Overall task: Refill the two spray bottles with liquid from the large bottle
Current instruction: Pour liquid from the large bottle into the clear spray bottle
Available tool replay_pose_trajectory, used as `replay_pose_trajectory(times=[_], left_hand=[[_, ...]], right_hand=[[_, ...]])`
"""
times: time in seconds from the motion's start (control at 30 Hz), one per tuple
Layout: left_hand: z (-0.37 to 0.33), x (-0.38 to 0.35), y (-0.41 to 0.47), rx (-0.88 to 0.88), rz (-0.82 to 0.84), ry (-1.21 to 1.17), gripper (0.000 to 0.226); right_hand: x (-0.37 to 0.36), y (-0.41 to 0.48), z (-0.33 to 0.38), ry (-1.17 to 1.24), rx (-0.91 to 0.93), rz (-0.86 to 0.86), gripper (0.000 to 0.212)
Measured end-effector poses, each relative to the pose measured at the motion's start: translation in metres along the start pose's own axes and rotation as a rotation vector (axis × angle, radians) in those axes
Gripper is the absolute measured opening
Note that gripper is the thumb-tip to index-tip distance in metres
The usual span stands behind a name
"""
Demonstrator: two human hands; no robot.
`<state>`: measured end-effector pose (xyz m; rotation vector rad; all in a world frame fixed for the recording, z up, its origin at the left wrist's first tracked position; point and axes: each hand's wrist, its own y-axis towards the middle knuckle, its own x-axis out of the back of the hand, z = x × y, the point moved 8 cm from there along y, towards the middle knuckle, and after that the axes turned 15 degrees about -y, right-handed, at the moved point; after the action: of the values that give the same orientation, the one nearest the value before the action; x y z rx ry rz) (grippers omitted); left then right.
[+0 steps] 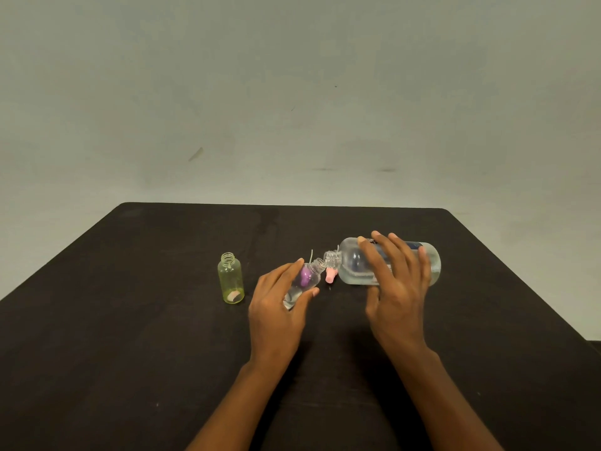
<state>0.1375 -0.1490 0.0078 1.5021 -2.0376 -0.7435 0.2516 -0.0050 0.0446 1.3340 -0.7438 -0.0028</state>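
My right hand (395, 288) grips the large clear bottle (356, 265), tipped on its side with its open neck pointing left. My left hand (276, 307) holds a small clear spray bottle (309, 276), tilted so its open mouth meets the large bottle's neck. A little clear liquid lies in the small bottle's lower part. A purple shape shows through its wall. A pink spray cap (330, 275) lies on the table just below the two necks. To the left, a small yellow-green bottle (231, 278) stands upright with no cap, apart from both hands.
Everything rests on a dark table (146, 336) whose far edge runs in front of a plain grey-green wall (292, 92). The table's right edge slants down at the far right.
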Motion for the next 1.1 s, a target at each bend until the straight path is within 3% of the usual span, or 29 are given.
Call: replay_pose_trajectory(times=[0.93, 1.1], left_hand=[[-0.0010, 0.0003, -0.0001, -0.011, -0.004, -0.001, 0.050], [-0.0007, 0.0003, -0.0004, -0.009, -0.008, -0.004, 0.050]], right_hand=[[-0.0005, -0.0009, -0.0005, 0.007, -0.001, 0.000, 0.078], [-0.0001, -0.0012, -0.0007, 0.005, -0.004, 0.002, 0.065]])
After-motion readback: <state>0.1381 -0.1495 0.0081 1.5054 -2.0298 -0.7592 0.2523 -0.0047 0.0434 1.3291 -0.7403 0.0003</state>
